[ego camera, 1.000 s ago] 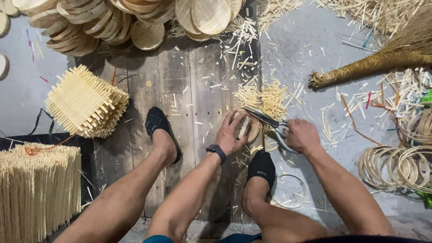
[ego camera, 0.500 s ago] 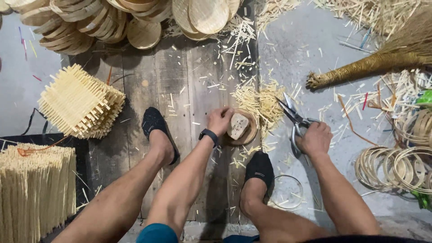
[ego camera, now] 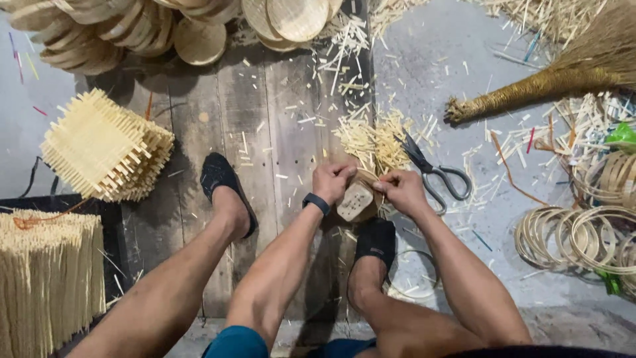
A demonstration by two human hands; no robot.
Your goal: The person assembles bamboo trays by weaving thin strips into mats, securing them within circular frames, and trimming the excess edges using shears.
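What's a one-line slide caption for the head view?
Both hands, left hand and right hand, grip a small round woven piece; scissors lie beside.

Scissors close right — left planks open

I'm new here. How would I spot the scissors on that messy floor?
Start at the big straw broom at upper right, then follow its bound handle down-left to the heap of pale bamboo offcuts. The scissors lie just right of it on grey floor, beside the right hand: the only dark metal thing there.
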